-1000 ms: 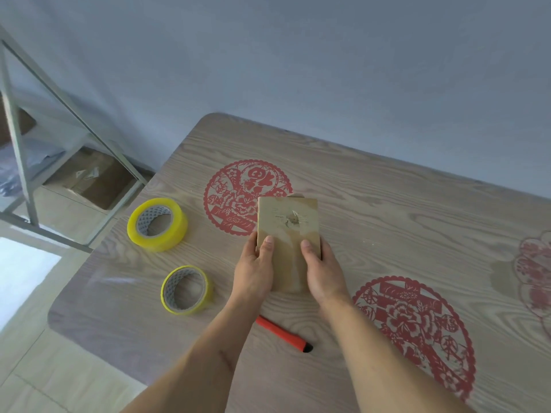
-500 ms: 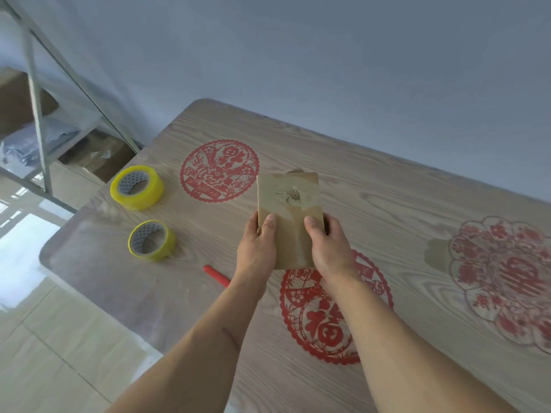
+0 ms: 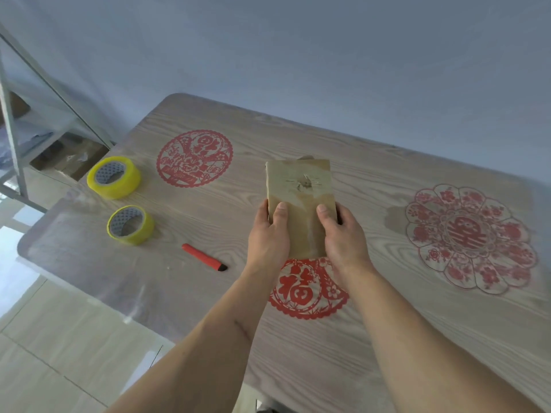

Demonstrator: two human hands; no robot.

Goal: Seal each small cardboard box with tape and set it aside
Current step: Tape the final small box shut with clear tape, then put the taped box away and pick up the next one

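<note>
- Two hands on one small cardboard box (image 3: 299,192), held above the table (image 3: 387,338) near its middle.
- Left hand (image 3: 268,234) gripped the box's near left edge, thumb on top face.
- Right hand (image 3: 343,236) gripped the near right edge, thumb likewise on top.
- Top face glossy, with a small torn spot toward the far end.
- Two yellow tape rolls on the table's left end: larger roll (image 3: 114,177) farther, smaller roll (image 3: 130,224) nearer.
- Red cutter (image 3: 204,257) lay flat between the smaller roll and the left forearm.
- Three red paper-cut decorations on the tabletop, one partly hidden below the box.
</note>
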